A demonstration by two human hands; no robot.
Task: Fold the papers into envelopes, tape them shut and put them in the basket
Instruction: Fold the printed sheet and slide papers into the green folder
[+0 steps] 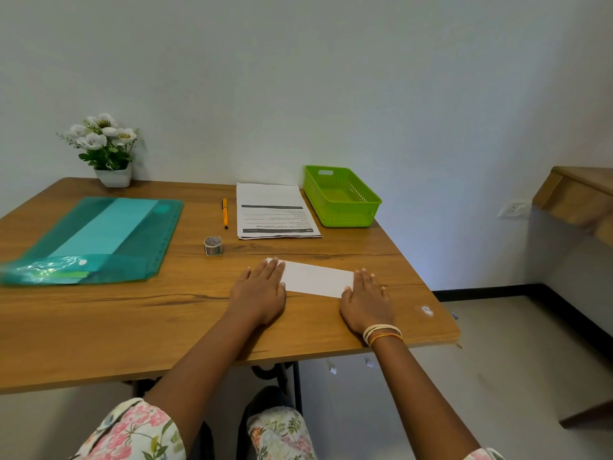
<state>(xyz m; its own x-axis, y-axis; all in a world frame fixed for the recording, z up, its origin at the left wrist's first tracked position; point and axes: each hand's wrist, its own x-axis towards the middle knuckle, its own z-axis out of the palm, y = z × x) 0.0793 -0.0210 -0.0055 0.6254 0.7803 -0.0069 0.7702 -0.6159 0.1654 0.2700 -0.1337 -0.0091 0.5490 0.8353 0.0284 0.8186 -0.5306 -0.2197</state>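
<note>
A folded white paper [315,278] lies flat on the wooden table [166,313], a narrow rectangle. My left hand [260,290] presses flat on its left end with straight fingers. My right hand [365,300] lies flat on its right end, fingers straight. A stack of printed papers [273,210] sits behind it. A small roll of tape [213,245] stands left of the stack. The green plastic basket [345,212] stands at the table's far right corner and holds nothing that I can see.
A yellow pen [225,212] lies between the tape and the printed papers. A teal plastic folder [96,240] covers the table's left side. A white pot of flowers [106,151] stands at the back left. The table's right edge runs just beside my right hand.
</note>
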